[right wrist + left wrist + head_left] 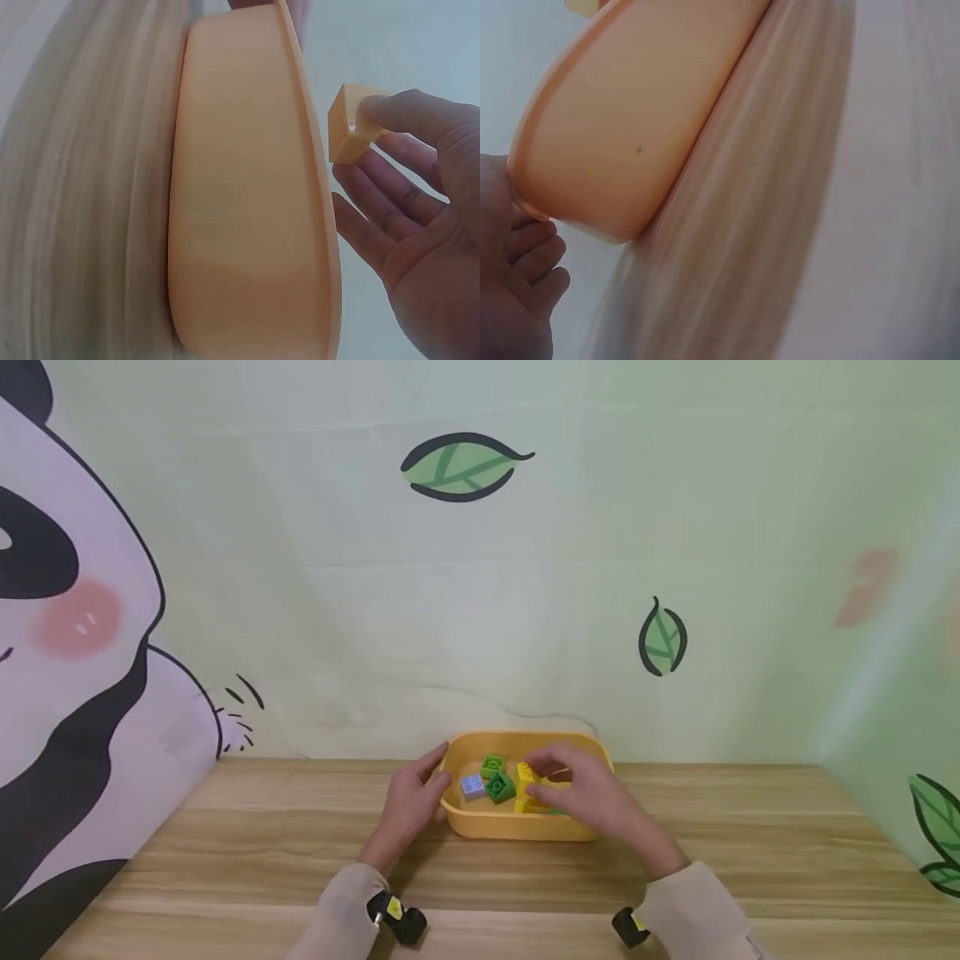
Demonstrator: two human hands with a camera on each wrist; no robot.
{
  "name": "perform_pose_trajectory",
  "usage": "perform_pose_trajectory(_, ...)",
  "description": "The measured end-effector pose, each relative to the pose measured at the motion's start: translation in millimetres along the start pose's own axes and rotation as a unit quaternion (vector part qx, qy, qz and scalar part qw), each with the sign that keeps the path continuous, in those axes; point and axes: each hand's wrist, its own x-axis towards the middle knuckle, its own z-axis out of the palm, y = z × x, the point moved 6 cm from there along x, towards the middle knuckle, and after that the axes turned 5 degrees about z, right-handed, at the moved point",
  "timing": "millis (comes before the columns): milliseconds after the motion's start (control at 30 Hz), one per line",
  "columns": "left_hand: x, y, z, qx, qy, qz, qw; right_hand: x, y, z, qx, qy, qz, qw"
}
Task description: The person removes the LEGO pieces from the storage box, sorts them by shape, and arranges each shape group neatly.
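A yellow-orange plastic basin (pixel 517 828) stands on the table against the backdrop. My left hand (pixel 408 797) grips its left end, the thumb at the rim and the other fingers curled against the outside in the left wrist view. Over the right half of the basin, my right hand (pixel 588 785) pinches a yellow building block (pixel 349 124) between thumb and fingers, raised above the rim in the right wrist view. Inside lie a light blue block (pixel 472 787), a dark green block (pixel 500 787) and a lighter green block (pixel 492 766). More yellow and green pieces are partly hidden under the right hand.
The wood-grain table (pixel 300 860) extends to both sides and in front of the basin. Behind it hangs a pale green backdrop (pixel 337 610) printed with leaves and a panda (pixel 67 693). Both sleeves have a small black device at the wrist.
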Motion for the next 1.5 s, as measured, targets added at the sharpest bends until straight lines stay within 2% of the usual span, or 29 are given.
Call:
perform_pose_trajectory(167,-0.5,-1.3,-1.4,0.004,0.004,-0.001,1.0,-3,-6,6,-0.015,0.005,-0.01,1.0)
perform_pose_trajectory(400,-2.0,-2.6,-0.2,-0.002,0.003,-0.006,1.0,-8,-19,13,-0.022,0.014,-0.06,0.998)
perform_pose_trajectory(633,-1.0,-1.9,0.7,0.001,-0.002,-0.002,1.0,-9,-23,28,-0.011,-0.009,-0.025,1.0)
perform_pose_trajectory(800,0.6,0.5,-0.1,0.012,-0.005,-0.004,0.9999,-9,-30,37,-0.012,-0.018,-0.043,0.999)
perform_pose_trajectory(1067,0.4,2.4,-2.0,0.026,-0.002,0.001,0.9997,-10,-37,51,-0.005,-0.049,-0.039,0.998)
perform_pose_trajectory(1367,-0.4,2.2,-0.2,0.032,0.0,0.001,0.9995,-14,-44,57,-0.003,-0.044,-0.061,0.997)
perform_pose_trajectory(1500,-1.3,1.6,0.5,0.029,0.002,-0.001,0.9996,-17,-48,62,0.007,-0.062,-0.068,0.996)
